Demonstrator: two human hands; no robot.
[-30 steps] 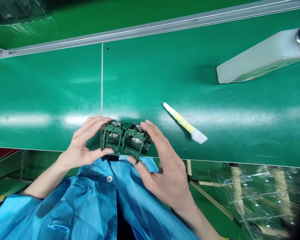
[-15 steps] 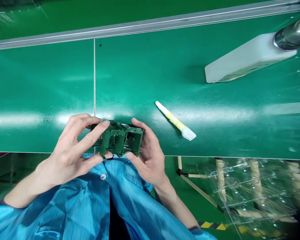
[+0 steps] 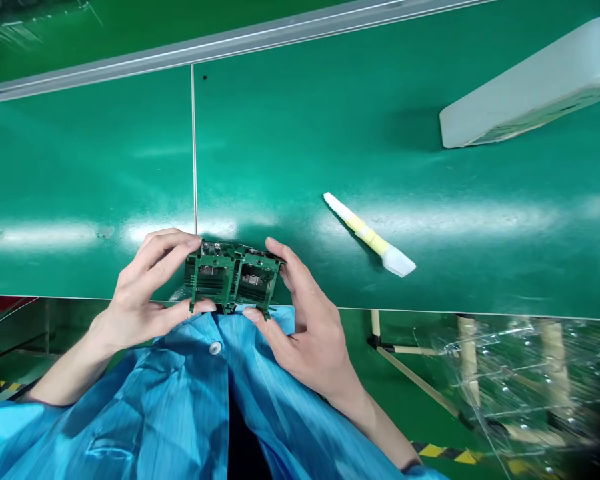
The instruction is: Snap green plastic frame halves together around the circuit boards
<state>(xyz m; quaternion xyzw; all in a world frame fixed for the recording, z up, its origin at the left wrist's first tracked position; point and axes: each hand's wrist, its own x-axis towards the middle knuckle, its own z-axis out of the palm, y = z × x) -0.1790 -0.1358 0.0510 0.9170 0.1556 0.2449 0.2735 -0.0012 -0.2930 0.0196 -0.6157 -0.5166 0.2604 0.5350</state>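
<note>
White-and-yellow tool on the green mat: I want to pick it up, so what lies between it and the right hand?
In the head view, only green bench mat lies between the white-and-yellow tool and the right hand.

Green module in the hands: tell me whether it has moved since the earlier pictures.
Yes, slightly to the left in the head view, judged against the bench seam: the green module now reaches past the seam on its left side, where its edge lined up with the seam before.

blue striped smock (image 3: 130,413), white snap button (image 3: 215,348)
</note>
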